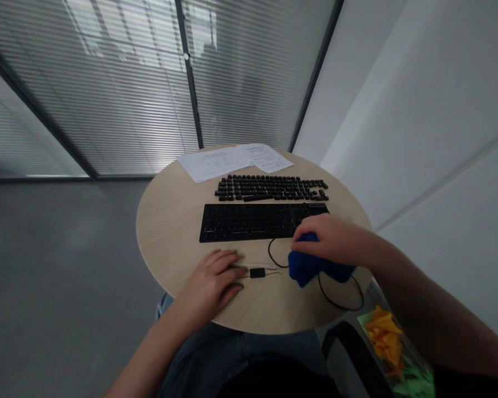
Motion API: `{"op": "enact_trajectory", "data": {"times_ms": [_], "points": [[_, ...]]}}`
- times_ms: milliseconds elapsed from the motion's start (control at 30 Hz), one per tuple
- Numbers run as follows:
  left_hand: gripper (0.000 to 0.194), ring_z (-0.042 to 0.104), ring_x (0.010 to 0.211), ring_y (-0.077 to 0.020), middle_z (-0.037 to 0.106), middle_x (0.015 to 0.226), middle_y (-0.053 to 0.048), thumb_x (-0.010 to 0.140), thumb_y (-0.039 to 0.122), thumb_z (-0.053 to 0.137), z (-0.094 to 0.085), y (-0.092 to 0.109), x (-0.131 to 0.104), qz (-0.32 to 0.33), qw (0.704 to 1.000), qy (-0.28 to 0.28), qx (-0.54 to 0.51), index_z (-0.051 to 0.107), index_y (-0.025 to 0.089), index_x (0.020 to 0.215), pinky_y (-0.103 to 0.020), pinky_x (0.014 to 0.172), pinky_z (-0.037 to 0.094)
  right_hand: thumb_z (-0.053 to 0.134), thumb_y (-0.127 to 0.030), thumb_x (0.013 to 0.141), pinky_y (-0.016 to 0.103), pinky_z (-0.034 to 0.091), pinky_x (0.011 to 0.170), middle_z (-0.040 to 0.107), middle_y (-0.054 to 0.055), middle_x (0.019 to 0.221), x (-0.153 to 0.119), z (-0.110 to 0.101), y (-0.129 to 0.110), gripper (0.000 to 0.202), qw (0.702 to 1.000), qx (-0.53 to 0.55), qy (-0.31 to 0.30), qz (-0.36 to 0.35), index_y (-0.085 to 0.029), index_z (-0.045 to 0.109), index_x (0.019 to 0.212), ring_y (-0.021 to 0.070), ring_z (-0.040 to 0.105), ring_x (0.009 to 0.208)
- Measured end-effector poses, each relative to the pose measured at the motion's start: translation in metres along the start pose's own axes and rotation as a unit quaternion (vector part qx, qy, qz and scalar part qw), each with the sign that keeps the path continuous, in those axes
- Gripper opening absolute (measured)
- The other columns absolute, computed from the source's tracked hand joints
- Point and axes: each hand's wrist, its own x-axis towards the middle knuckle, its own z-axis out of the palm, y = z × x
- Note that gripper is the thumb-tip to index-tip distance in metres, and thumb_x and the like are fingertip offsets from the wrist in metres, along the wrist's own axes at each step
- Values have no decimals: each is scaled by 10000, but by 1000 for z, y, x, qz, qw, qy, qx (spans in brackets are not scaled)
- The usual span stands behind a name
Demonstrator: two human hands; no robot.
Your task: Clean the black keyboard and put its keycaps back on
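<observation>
My left hand (pixel 216 276) lies on the table with its fingers stretched toward a small wire tool with a black grip (pixel 257 273), perhaps a keycap puller. Its wire ends reach close to my fingertips; whether they touch I cannot tell. My right hand (pixel 315 232) is closed on a bunched blue cloth (pixel 302 268) at the right side of the table. Just beyond the hands is a black keyboard base (pixel 244 222) with its keycaps off, its right end partly behind my right hand. Behind it, loose black keycaps (pixel 269 188) are laid out in rows.
White printed sheets (pixel 219 162) lie at the far edge of the round wooden table (pixel 166 221). A black cable (pixel 340 307) loops around the cloth. Below the right edge sits a clear container with orange and green pieces (pixel 384 337). A white wall (pixel 431 110) stands at right.
</observation>
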Motion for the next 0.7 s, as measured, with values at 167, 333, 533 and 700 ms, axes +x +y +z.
{"op": "enact_trajectory", "data": {"times_ms": [167,333,533,700], "points": [[217,695,1118,-271,758,1209,-86,961,152,602,8,3,14,0,1000,-31,2,774,227,1072,-501,988,576,558,-453,958,354,533,859,765,67,966,-27,3,39,315,978,123,159,55,-225,776,955,226,689,910],[223,717,1043,-262,782,1122,-86,949,129,596,20,11,23,-18,1000,-16,9,795,213,1009,-462,948,597,540,-360,1010,359,525,902,721,82,1012,-1,69,10,254,950,163,264,-21,-211,744,983,211,662,967],[236,732,976,-267,782,1052,-99,943,152,564,22,12,21,-49,998,23,10,793,201,970,-452,882,621,646,-444,966,548,416,1097,559,178,1467,1,113,-10,453,978,-25,193,-68,-227,653,1364,348,505,1328],[223,735,934,-274,782,1013,-103,934,154,565,24,19,28,-60,998,25,26,785,192,931,-443,844,624,610,-396,989,549,343,1170,544,168,1501,-20,106,10,439,961,-53,210,-175,-223,626,1393,325,450,1411]]}}
